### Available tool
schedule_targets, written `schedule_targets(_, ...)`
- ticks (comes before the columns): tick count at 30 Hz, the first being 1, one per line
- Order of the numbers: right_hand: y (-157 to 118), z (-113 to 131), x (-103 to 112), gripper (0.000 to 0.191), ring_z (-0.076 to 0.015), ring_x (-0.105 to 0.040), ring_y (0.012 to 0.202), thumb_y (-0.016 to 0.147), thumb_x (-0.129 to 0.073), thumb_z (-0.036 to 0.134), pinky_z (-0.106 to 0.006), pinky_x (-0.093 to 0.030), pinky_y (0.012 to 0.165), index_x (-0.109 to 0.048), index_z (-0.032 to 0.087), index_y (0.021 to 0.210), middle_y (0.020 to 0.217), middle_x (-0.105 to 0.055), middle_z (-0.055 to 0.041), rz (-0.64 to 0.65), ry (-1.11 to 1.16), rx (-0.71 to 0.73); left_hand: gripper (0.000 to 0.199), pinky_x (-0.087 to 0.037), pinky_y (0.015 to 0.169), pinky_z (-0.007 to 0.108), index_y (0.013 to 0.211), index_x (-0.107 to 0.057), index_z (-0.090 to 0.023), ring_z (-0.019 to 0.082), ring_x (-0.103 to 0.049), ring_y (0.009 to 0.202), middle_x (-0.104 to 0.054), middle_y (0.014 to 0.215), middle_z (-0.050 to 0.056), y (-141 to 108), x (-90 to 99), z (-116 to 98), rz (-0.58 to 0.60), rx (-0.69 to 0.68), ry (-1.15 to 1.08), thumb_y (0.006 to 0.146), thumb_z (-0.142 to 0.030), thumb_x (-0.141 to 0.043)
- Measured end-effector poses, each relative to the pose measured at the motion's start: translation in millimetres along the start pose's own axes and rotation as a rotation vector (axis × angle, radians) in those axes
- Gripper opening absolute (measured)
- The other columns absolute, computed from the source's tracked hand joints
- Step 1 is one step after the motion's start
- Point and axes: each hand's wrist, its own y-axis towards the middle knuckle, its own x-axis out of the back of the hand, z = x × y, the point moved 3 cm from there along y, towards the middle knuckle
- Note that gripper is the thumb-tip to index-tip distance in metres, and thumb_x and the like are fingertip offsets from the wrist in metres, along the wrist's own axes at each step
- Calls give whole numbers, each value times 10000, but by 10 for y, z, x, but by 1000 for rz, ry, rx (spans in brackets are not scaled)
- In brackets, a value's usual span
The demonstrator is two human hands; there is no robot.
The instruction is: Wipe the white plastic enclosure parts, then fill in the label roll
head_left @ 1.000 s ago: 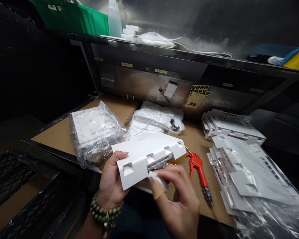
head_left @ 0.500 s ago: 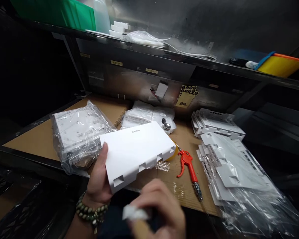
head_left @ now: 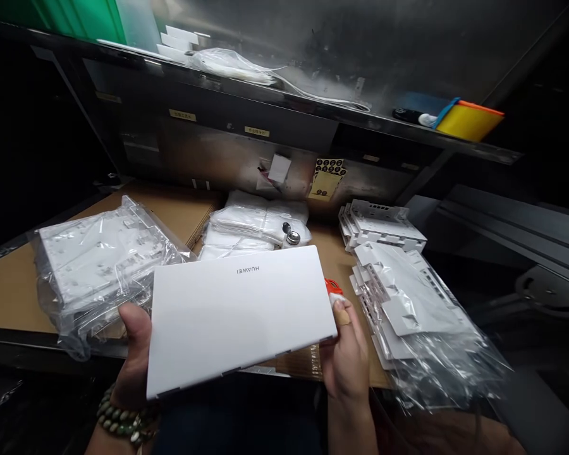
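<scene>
A white plastic cover (head_left: 237, 322) with HUAWEI lettering, upside down to me, is held up in front of me. My left hand (head_left: 135, 354) grips its left edge, thumb at the side and the other fingers hidden behind. At the right edge is my right hand (head_left: 346, 354), its thumb in a tan wrap and pinching a small white cloth wad (head_left: 336, 298) against the cover's edge. Most of the wad is hidden. Just behind that hand shows part of a red air blow gun (head_left: 332, 285), the rest covered from view.
Bagged white plastic parts (head_left: 99, 253) lie left on cardboard (head_left: 9, 284). Folded white bags (head_left: 246, 218) and a small metal-topped bottle (head_left: 292, 239) stand behind the cover. On the right are stacked white parts (head_left: 384, 227) and a bagged stack (head_left: 412, 297). A shelf (head_left: 313, 114) runs above.
The cover has turned to face me more squarely and come lower and nearer. My right hand has moved up and right from below it to its right edge. The view has shifted right.
</scene>
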Motion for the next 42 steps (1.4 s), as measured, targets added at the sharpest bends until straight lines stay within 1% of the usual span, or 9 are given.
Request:
schedule_targets(4, -15, -47, 7, 437, -143, -678, 829, 805, -838, 549, -250, -553, 720, -701, 235, 1076, 967, -746, 17, -38, -23, -36, 1082, -582, 1063, 385, 1455, -625, -302, 343, -568, 1412, -784, 1264, 67, -18, -58, 64, -60, -26, 100, 625, -995, -615)
schedule_targets(7, 10, -96, 75, 456, -150, -679, 855, 820, -816, 570, -253, -551, 736, -685, 241, 1108, 981, -741, 11, -69, -59, 4, 874, -606, 1031, 454, 1259, -756, -280, 390, -613, 1352, -804, 1204, 68, -21, -105, 12, -143, -112, 209, 638, -895, -743)
schedule_targets(11, 69, -97, 213, 366, -139, -679, 781, 898, -748, 557, -257, -544, 709, -648, 244, 1059, 909, -740, 13, -27, -188, 246, 508, -644, 946, 456, 998, -813, -234, 404, -720, 1172, -826, 1118, 69, 51, -147, -112, -246, -245, 500, 585, -472, -989)
schedule_targets(15, 162, 55, 331, 310, -169, -726, 897, 953, -708, 500, -298, -563, 798, -627, 236, 1093, 986, -770, -32, -28, -401, 452, 415, -653, 852, 363, 834, -832, -230, 324, -776, 943, -836, 921, 69, 69, -243, -170, -347, -543, 982, 525, -441, -1011)
schedule_targets(22, 183, 270, 282, 346, -137, -686, 566, 925, -718, 522, -238, -510, 457, -561, 245, 1059, 1037, -796, -56, 92, -149, 104, 113, -617, 793, 302, 785, -857, -318, 256, -756, 840, -829, 891, 28, 5, -523, -82, -87, -676, 1263, 693, -371, -894)
schedule_targets(32, 138, 152, 241, 365, -157, -681, 549, 767, -866, 487, -238, -549, 441, -659, 203, 866, 743, -731, 6, 60, 53, -205, 156, -597, 724, 354, 775, -867, -230, 309, -756, 759, -815, 816, 120, 28, -640, -77, 84, -696, 1189, 686, -313, -964)
schedule_targets(36, 119, 169, 217, 248, -103, -566, 525, 770, -814, 387, -212, -536, 517, -655, 198, 759, 624, -625, 31, 32, 162, -188, 506, -480, 1111, 471, 733, -857, -193, 403, -740, 990, -792, 796, 161, 53, -596, -64, 129, -763, 1159, 626, -686, -900)
schedule_targets(39, 97, 214, 184, 195, -135, -559, 540, 770, -763, 390, -238, -517, 531, -675, 217, 792, 554, -570, 31, 83, 182, -84, 817, -271, 1280, 433, 1013, -848, -214, 413, -452, 1475, -756, 1224, 151, 73, -537, -45, 63, -885, 780, 609, -914, -730)
schedule_targets(42, 85, 243, 179, 194, -187, -578, 524, 777, -721, 425, -292, -490, 514, -666, 242, 812, 476, -529, 33, 166, 166, 4, 779, -387, 1231, 488, 1470, -574, -317, 338, -378, 1547, -564, 1555, 77, 174, -445, 49, -45, -569, 174, 856, -795, -607)
